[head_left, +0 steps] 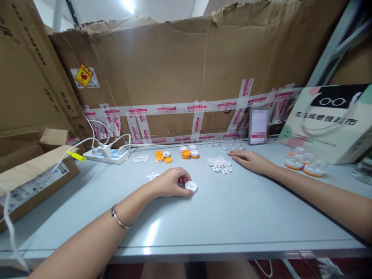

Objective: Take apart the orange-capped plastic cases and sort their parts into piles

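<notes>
My left hand [176,182] is pinching a white round cap [191,186] by its edge, just above or on the grey table. A silver bangle circles that wrist. My right hand [244,159] rests on the table with its fingers stretched to the left, holding nothing. Its fingertips lie just beyond a pile of small white openwork pieces [220,165]. Behind the left hand are stacked orange and white round parts [190,154] and several orange rings [163,157]. Small white bits [152,176] lie beside the left wrist, and more white pieces [141,158] sit farther back.
Clear domed pieces [226,144] line the back edge near a phone [259,126]. At right are clear-topped orange-based assemblies [313,169] and a paper bag [322,128]. A power strip [107,155] with cables and an open cardboard box [37,178] occupy the left. Tall cardboard [180,69] walls the back.
</notes>
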A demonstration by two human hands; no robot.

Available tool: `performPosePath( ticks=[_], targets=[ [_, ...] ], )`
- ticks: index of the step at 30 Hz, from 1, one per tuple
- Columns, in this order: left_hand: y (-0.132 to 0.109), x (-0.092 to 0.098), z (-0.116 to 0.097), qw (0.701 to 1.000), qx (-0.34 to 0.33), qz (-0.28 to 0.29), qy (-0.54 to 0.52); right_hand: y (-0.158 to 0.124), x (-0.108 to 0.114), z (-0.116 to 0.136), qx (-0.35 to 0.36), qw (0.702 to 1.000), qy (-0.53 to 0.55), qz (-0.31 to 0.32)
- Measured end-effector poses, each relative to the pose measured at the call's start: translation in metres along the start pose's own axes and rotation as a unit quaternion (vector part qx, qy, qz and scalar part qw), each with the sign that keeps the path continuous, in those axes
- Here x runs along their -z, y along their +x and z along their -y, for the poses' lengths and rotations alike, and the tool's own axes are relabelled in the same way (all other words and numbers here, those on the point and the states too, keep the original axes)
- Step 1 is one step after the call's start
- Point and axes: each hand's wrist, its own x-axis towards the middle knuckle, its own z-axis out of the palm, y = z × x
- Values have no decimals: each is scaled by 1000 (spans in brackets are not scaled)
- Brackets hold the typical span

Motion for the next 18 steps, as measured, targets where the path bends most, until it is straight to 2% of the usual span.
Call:
performPosePath(
  ticks=[7,10,12,14,16,18],
  targets=[
    [0,1,-1,1000,1,5,4,-25,9,3,-44,999,24,-4],
    [0,1,-1,1000,4,7,-1,-25,15,27,-51,995,55,-68],
    [0,1,-1,1000,4,9,-4,-24,17,54,-21,992,82,-99],
    [1,0,-1,1000,-1,9,-5,-23,16,88,47,992,104,-59],
    [2,0,-1,1000,-9,7,-4,-22,10,120,121,986,112,33],
    [3,1,0,1000,-17,8,0,-20,1,144,161,974,116,108]
  ],
)
